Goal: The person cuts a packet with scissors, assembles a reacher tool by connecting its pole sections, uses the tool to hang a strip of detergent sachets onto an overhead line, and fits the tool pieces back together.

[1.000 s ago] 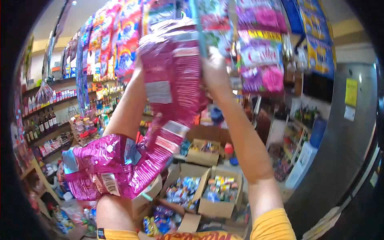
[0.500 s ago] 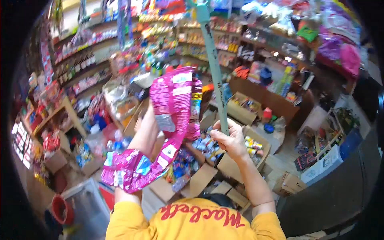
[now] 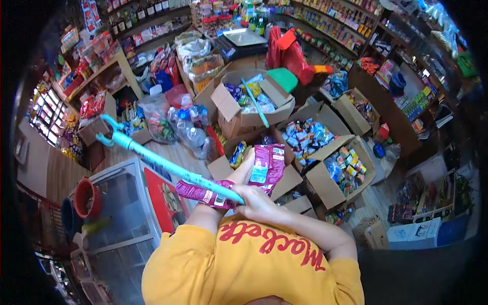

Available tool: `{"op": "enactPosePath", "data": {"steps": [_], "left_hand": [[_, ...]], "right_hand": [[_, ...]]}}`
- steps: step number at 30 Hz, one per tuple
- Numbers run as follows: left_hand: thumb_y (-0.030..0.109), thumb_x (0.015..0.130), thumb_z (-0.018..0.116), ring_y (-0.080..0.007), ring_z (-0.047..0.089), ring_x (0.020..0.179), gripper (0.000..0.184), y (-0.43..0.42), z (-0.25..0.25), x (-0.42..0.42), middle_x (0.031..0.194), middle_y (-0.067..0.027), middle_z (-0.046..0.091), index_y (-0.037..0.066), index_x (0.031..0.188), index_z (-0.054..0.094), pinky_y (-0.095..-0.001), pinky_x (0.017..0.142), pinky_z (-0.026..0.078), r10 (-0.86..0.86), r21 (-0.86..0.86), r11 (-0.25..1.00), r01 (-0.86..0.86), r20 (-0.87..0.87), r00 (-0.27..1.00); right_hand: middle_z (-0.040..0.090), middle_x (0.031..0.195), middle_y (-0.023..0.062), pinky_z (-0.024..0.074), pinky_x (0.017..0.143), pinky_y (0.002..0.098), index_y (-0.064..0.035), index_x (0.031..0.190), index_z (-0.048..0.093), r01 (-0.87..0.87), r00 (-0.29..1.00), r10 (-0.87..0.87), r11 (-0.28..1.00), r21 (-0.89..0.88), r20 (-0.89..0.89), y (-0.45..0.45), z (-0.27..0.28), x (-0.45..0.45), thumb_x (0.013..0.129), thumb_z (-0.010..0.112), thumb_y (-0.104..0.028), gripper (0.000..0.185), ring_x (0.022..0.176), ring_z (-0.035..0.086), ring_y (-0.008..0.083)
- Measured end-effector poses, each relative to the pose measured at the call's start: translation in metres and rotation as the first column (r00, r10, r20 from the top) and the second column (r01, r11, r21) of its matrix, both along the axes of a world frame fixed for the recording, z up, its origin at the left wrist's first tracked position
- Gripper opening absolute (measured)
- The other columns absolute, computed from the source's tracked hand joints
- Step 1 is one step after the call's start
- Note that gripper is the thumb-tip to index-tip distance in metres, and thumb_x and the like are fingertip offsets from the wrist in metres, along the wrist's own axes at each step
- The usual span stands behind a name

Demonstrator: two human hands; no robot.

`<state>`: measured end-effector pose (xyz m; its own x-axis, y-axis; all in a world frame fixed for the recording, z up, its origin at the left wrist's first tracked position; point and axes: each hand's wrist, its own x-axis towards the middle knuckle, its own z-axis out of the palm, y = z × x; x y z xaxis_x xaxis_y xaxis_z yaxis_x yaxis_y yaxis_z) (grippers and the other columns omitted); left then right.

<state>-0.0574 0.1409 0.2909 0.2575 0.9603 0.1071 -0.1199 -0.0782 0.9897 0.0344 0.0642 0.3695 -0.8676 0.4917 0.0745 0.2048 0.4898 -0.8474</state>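
In my right hand (image 3: pixel 260 204) is the lower end of a light teal pole (image 3: pixel 162 161), fingers wrapped round it. The pole slants up to the left, its forked hook end (image 3: pixel 114 133) over the floor near the glass-topped case. A strip of shiny magenta packets (image 3: pixel 268 168) is at my left hand (image 3: pixel 247 166), which it mostly hides. Part of that strip lies across my left forearm, beneath the pole. The fingers of my left hand are largely out of sight behind the packets.
Open cardboard boxes of packets surround me, including one box (image 3: pixel 254 118) with a teal stick in it. A glass-topped case (image 3: pixel 119 223) and a red bucket (image 3: pixel 87 198) stand left. A scale (image 3: pixel 245 38) is ahead, before stocked shelves (image 3: pixel 330 23).
The pole has swung from upright ahead of me down to the left, across my body. Both hands have come lower and closer together. My view has tilted downward.
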Motion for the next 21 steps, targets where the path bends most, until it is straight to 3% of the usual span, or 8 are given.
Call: {"op": "enactPosePath", "data": {"steps": [3, 4, 6, 8, 9, 14, 17, 21], "left_hand": [[0.011, 0.063, 0.078, -0.0184, 0.054, 0.101, 0.068, -0.009, -0.037, -0.003, 0.110, -0.0090, 0.058, 0.001, 0.122, 0.046, -0.0321, 0.089, 0.043, -0.040, -0.081, 0.996, 0.032, -0.095, 0.995], [0.010, 0.063, 0.078, -0.0183, 0.054, 0.102, 0.068, -0.011, -0.050, -0.003, 0.110, -0.0089, 0.058, 0.002, 0.122, 0.046, -0.0322, 0.090, 0.043, -0.059, -0.111, 0.993, 0.044, -0.132, 0.989], [0.010, 0.063, 0.078, -0.0182, 0.054, 0.102, 0.067, -0.019, -0.075, -0.005, 0.111, -0.0087, 0.058, 0.002, 0.122, 0.047, -0.0323, 0.090, 0.042, -0.100, -0.154, 0.986, 0.069, -0.202, 0.974], [0.010, 0.063, 0.078, -0.0181, 0.053, 0.103, 0.067, -0.029, -0.095, -0.009, 0.112, -0.0086, 0.058, 0.003, 0.122, 0.047, -0.0324, 0.091, 0.042, -0.145, -0.191, 0.977, 0.095, -0.265, 0.953], [0.009, 0.064, 0.078, -0.0181, 0.053, 0.104, 0.067, -0.034, -0.101, -0.011, 0.112, -0.0085, 0.058, 0.003, 0.122, 0.047, -0.0324, 0.091, 0.042, -0.168, -0.204, 0.973, 0.110, -0.296, 0.940], [0.009, 0.064, 0.077, -0.0178, 0.053, 0.106, 0.066, -0.058, -0.110, -0.026, 0.113, -0.0081, 0.058, 0.004, 0.123, 0.047, -0.0326, 0.093, 0.041, -0.260, -0.233, 0.956, 0.180, -0.379, 0.888], [0.008, 0.065, 0.077, -0.0177, 0.052, 0.107, 0.065, -0.063, -0.095, -0.044, 0.114, -0.0079, 0.058, 0.004, 0.123, 0.048, -0.0328, 0.094, 0.041, -0.258, -0.241, 0.954, 0.180, -0.345, 0.903], [0.012, 0.065, 0.079, -0.0142, 0.054, 0.103, 0.065, -0.077, -0.052, -0.067, 0.113, -0.0052, 0.058, 0.005, 0.122, 0.048, -0.0312, 0.093, 0.041, -0.154, -0.294, 0.949, 0.114, -0.116, 0.981]], "right_hand": [[0.055, 0.074, 0.0185, 0.0433, 0.067, 0.0424, -0.0036, 0.086, 0.051, 0.052, 0.994, -0.064, 0.990, -0.128, -0.093, 0.008, -0.008, -0.010, 0.059, 0.064, 0.003, 0.030, 0.077, 0.057, 0.0372], [0.053, 0.073, 0.0152, 0.0430, 0.066, 0.0388, -0.0036, 0.085, 0.051, 0.092, 0.987, -0.100, 0.993, -0.070, -0.124, 0.015, -0.015, -0.013, 0.058, 0.064, 0.004, 0.031, 0.075, 0.056, 0.0314], [0.048, 0.074, 0.0079, 0.0417, 0.066, 0.0322, -0.0037, 0.082, 0.049, 0.148, 0.965, -0.183, 0.971, -0.189, -0.187, 0.027, -0.012, -0.012, 0.057, 0.065, 0.006, 0.032, 0.073, 0.051, 0.0202], [0.046, 0.079, 0.0001, 0.0411, 0.067, 0.0272, -0.0032, 0.081, 0.048, 0.169, 0.934, -0.287, 0.880, -0.445, -0.214, 0.040, 0.022, -0.006, 0.059, 0.066, 0.005, 0.030, 0.075, 0.046, 0.0120], [0.049, 0.078, -0.0012, 0.0448, 0.067, 0.0241, -0.0046, 0.090, 0.053, 0.252, 0.917, -0.348, 0.886, -0.390, -0.197, 0.050, 0.025, -0.001, 0.056, 0.071, 0.007, 0.041, 0.075, 0.050, 0.0086], [0.046, 0.073, -0.0016, 0.0439, 0.063, 0.0219, -0.0057, 0.079, 0.047, 0.256, 0.806, -0.498, 0.781, -0.570, -0.320, 0.059, 0.057, 0.017, 0.059, 0.068, 0.005, 0.031, 0.070, 0.050, 0.0073], [0.050, 0.079, -0.0004, 0.0445, 0.065, 0.0221, -0.0072, 0.079, 0.047, 0.269, 0.674, -0.576, 0.775, -0.572, -0.463, 0.062, 0.051, 0.020, 0.059, 0.066, 0.010, 0.032, 0.071, 0.051, 0.0081], [0.050, 0.078, -0.0006, 0.0465, 0.059, 0.0231, -0.0085, 0.081, 0.047, 0.386, 0.607, -0.731, 0.614, -0.688, -0.312, 0.063, 0.030, 0.037, 0.059, 0.067, 0.011, 0.035, 0.066, 0.053, 0.0083]]}}
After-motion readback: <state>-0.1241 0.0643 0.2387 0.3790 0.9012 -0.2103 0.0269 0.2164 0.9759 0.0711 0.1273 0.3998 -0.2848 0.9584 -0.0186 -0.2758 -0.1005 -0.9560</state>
